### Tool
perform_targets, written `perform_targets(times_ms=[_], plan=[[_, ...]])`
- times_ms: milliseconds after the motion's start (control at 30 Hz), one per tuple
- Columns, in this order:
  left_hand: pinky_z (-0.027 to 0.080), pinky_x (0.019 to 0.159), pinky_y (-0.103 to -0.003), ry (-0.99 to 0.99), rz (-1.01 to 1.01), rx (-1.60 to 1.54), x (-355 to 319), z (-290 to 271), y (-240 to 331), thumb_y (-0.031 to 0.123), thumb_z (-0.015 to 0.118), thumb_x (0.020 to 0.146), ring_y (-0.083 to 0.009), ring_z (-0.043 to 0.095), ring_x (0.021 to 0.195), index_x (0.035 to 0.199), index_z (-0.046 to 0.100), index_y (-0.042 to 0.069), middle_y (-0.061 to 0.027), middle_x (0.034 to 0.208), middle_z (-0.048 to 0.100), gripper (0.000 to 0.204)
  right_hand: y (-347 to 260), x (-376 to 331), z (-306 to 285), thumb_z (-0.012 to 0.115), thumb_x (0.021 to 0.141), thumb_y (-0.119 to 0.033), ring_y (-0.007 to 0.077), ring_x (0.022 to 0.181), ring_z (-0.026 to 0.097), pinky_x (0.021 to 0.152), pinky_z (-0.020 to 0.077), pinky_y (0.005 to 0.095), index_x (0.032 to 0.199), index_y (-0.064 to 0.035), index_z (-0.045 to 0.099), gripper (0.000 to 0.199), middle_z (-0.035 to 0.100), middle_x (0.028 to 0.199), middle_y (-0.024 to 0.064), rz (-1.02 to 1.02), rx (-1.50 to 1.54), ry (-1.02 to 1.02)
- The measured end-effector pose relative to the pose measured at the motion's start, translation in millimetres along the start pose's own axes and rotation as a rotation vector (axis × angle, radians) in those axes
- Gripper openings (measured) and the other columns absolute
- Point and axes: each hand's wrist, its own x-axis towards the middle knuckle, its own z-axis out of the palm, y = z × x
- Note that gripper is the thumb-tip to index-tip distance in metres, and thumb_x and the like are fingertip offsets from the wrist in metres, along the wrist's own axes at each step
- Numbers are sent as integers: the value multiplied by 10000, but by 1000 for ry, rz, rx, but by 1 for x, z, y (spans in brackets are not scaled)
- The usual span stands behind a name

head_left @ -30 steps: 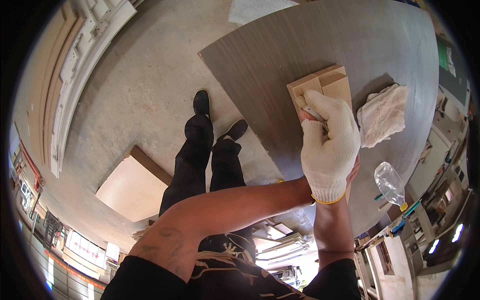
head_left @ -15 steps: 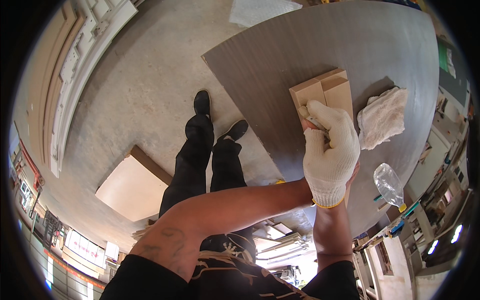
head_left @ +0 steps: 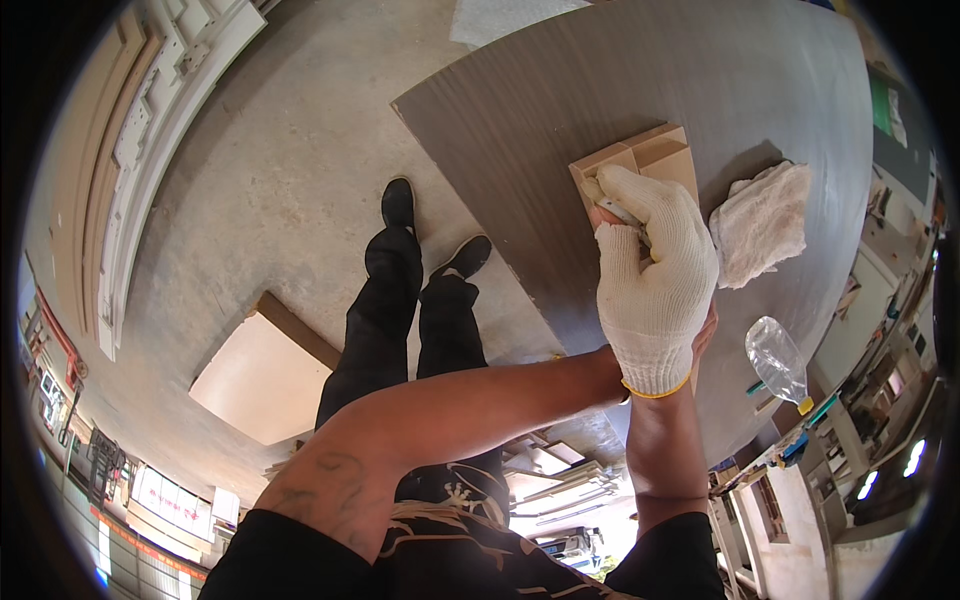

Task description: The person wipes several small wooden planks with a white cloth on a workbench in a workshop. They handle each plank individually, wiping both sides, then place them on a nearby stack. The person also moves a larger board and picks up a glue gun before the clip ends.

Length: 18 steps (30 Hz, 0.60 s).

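Observation:
A tan wooden block (head_left: 662, 155) lies flat on a large dark grey-brown panel (head_left: 540, 110). My left hand (head_left: 650, 290), in a white knit glove with a yellow cuff, presses down on the block's near end, its fingers curled over the edge. My right hand (head_left: 706, 332) is bare and mostly hidden beneath the glove. Only its outer edge and a fingertip at the block's left side show. My left forearm crosses in from the lower left. My right forearm rises straight from below.
A crumpled white cloth (head_left: 765, 220) lies on the panel just right of the block. A clear plastic bottle (head_left: 775, 360) lies near the panel's right edge. My legs and black shoes (head_left: 398, 200) stand on the concrete floor beside a pale board (head_left: 260, 375). White door frames lean at the far left.
Both hands and the block have shifted only slightly on the panel. The hold looks the same.

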Motion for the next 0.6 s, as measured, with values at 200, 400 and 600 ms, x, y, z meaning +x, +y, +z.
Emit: perform_targets(times_ms=[200,400,600], plan=[[264,1267,-512,-4,7,11,1,2,2,251,600,981,-337,497,1393,1444,565,31,-168,1441,578,514,1,-2,3,732,841,49,335,806,711,704,551,385,1068,-28,727,240,730,927,137,33,26,39],[263,1267,-515,-4,31,25,-3,0,4,255,596,982,-339,497,1392,1445,563,30,-169,1440,579,516,-1,-8,0,734,837,53,329,810,713,702,552,381,1073,-32,726,250,731,938,138,60,31,16],[262,1267,-518,-9,34,28,-3,1,6,259,592,983,-341,497,1391,1446,561,28,-169,1439,579,518,-2,-5,2,733,843,43,335,812,713,710,552,393,1084,-46,725,257,732,940,134,77,13,14]])
